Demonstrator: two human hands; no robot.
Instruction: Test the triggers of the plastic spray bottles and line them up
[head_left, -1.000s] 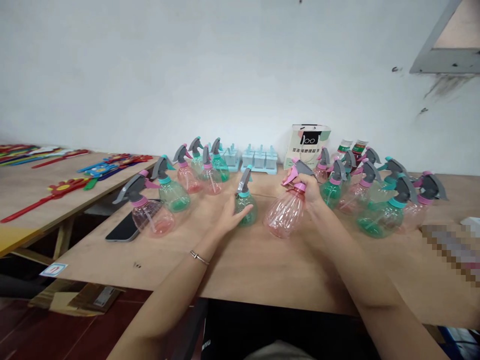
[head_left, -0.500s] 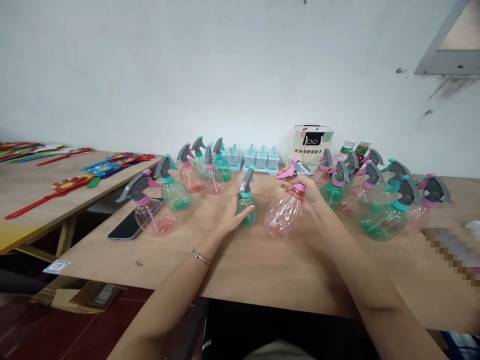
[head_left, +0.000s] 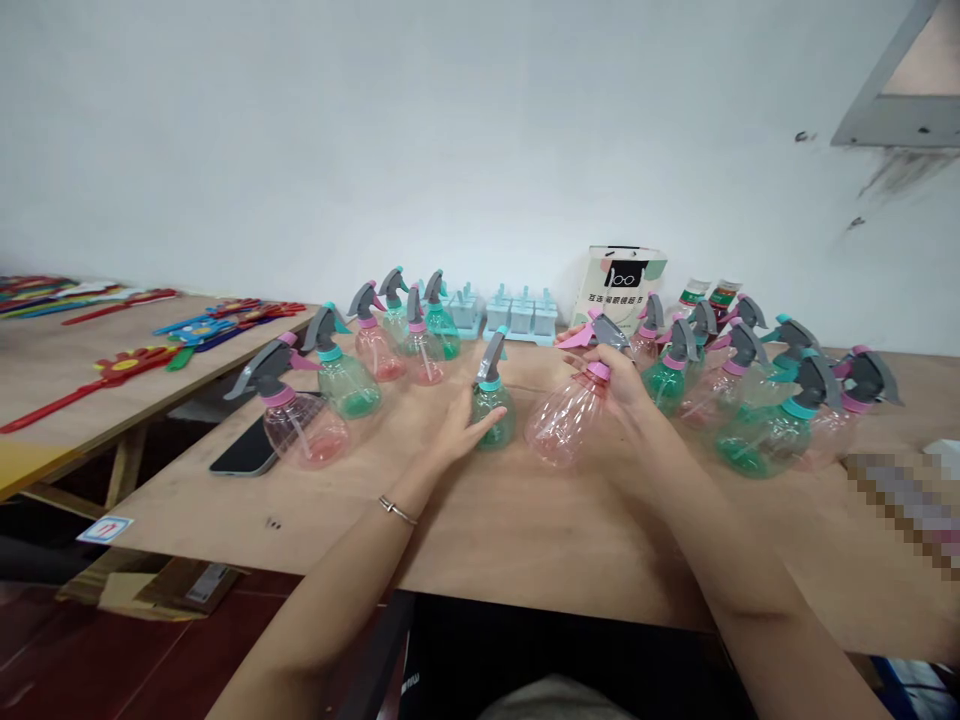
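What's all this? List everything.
Green sprayer: one, middle
Pink sprayer: one, middle
Left sprayers: six, pink and green
Right sprayers: about eight, same colours
Phone: one, black, left
Lolly moulds: at least two, blue, back
Bag: one, cream, back
Jars: two, multicoloured, back right
Flower sticks: several, multicoloured, far left
Tables: two, brown, front, left
Cardboard: some, brown, below
Sticker: one, white, corner
Wall: one, pale, back
Left hand: one, on green sprayer
Right hand: one, on pink sprayer

A pale wall (head_left: 450,150) fills the upper frame, scuffed at upper right. A wooden table (head_left: 480,530) spans the centre, another table (head_left: 45,355) stands left; red floor (head_left: 180,660) shows lower left
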